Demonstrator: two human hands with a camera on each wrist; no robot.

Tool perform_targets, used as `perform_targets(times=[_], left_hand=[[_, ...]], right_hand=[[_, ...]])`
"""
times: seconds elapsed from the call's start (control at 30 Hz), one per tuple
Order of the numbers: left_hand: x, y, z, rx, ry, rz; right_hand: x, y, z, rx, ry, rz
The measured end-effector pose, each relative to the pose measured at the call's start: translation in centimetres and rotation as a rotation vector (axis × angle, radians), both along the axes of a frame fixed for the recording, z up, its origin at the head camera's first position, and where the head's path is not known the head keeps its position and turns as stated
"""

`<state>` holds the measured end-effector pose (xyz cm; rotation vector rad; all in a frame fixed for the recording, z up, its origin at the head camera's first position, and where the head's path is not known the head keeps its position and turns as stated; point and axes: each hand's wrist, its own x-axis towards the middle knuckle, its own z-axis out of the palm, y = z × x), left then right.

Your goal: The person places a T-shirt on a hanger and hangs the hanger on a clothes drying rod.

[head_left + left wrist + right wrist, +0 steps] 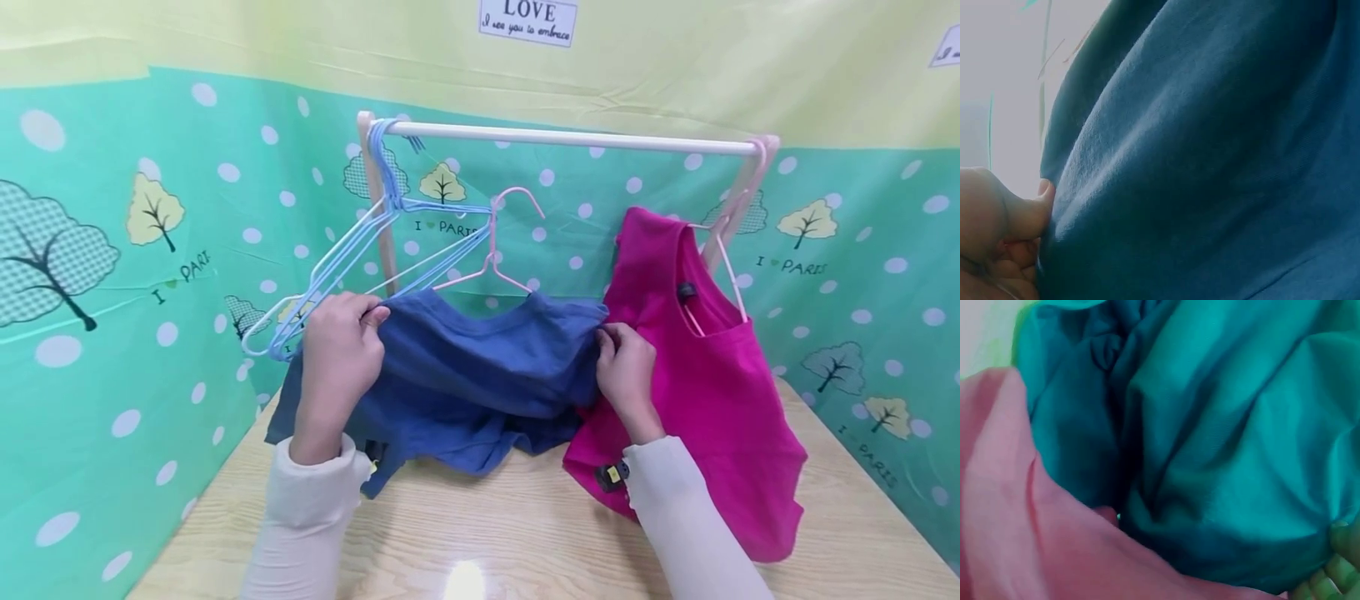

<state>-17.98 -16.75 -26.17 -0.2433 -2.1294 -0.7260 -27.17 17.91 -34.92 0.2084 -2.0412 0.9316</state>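
Note:
A blue shirt point(480, 358) spreads between my two hands, with a pink hanger point(492, 258) inside it; the hanger's hook and upper arms rise out of the neckline, below the rail. My left hand point(341, 354) pinches the shirt at its left shoulder. At the right shoulder my right hand point(626, 367) pinches the fabric between thumb and fingers. In the left wrist view the thumb point(1035, 209) presses on the edge of the cloth. The right wrist view has the fingers point(1335, 575) at the lower right corner, holding the same cloth.
A white rail point(570, 137) on wooden posts stands behind. Several blue and white hangers point(352, 250) hang at its left end. A magenta top point(697, 400) hangs on a hanger at the right, close beside my right hand. Beneath lies a wooden table point(465, 533); patterned cloth walls surround it.

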Motion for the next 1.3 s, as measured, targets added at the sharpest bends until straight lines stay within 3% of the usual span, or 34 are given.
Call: perform_targets(times=[0.13,0.27,0.43,0.57,0.67,0.83,0.93,1.07,1.3], left_hand=[[0.0,-0.2,0.0,0.023,-0.006,0.004],[0.3,-0.5,0.1,0.094,0.001,0.035],[0.4,-0.3,0.2,0.14,0.008,0.08],[0.3,-0.2,0.1,0.128,0.011,0.081],[0.3,-0.2,0.1,0.108,0.012,0.075],[0.3,0.4,0.1,0.083,0.013,0.063],[0.3,0.8,0.0,0.073,0.011,0.054],[0.3,1.1,0.0,0.07,-0.008,0.033],[0.3,0.9,0.0,0.069,-0.059,0.008]], right_hand=[[-0.1,0.2,-0.2,-0.094,-0.019,-0.064],[-0.1,0.6,-0.4,-0.148,-0.109,-0.122],[0.3,0.7,-0.9,-0.094,-0.225,-0.159],[0.4,0.4,-1.1,-0.015,-0.274,-0.136],[0.3,0.1,-0.7,0.007,-0.177,-0.097],[0.0,-0.6,0.8,0.05,0.153,0.004],[-0.3,-1.2,2.0,0.131,0.279,0.059],[-0.7,-1.8,3.4,0.24,0.336,0.086],[-1.7,-2.5,4.7,0.328,0.389,0.078]])
